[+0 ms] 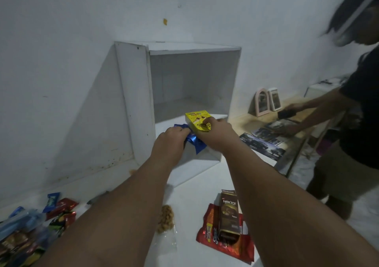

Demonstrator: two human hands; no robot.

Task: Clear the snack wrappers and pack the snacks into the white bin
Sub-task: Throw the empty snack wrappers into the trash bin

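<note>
- White bin (133,94): square, flat-panelled, open front (paint scuffed).
- Left hand (170,141): fingers curled tight round a crinkled blue foil wrapper (197,144) at the bin's front lip.
- Right hand (215,135): clamps a glossy yellow carton (195,118) at the bin's mouth.
- Brown carton (228,215): rectangular, lies before the bin.

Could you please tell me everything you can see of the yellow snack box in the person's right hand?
The yellow snack box is a small carton, cardboard by its look, printed with round brown sweets; its lettering is too blurred to read. The right hand grips its near end, fingers curled over the front face. It is held tilted at the open front of the white bin. The blue wrapper in the left hand sits right beside its lower left, perhaps touching.
</note>
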